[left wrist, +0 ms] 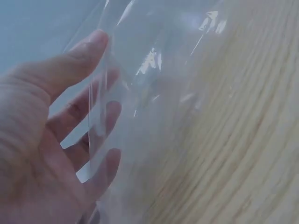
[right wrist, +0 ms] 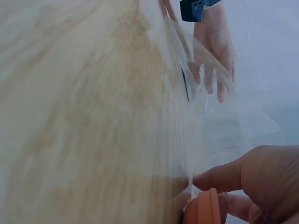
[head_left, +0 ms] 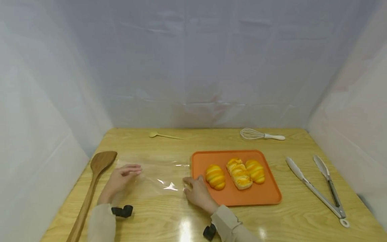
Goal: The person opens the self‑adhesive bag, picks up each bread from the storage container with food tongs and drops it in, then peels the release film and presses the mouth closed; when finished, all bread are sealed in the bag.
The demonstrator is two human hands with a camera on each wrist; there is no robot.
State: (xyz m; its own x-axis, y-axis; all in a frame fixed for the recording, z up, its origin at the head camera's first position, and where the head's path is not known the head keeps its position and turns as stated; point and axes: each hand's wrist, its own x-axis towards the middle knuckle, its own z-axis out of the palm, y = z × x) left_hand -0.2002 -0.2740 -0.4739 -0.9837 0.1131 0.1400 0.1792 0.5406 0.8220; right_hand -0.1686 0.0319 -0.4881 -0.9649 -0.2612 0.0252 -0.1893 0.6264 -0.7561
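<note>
Plastic film [head_left: 164, 169]: transparent, spread flat-ish at centre-left of the head frame, its right edge by the left rim of the orange tray [head_left: 242, 198].
Upper gap: a strip of desk [head_left: 181, 147] separates the film from the yellow spoon [head_left: 164, 135]; another lies between tray and white whisk [head_left: 261, 135].
Right gap: the tray's right rim stands apart from the splayed tongs [head_left: 321, 196], lower right.
Left edge: wooden spatula [head_left: 90, 190] slants along it, near the film.
Left grip [head_left: 121, 178]: released, fingers extended and parted behind the film; forearm rises from lower left.
Right grip [head_left: 198, 193]: pinching the film's right edge; forearm slants in from bottom centre-right.
</note>
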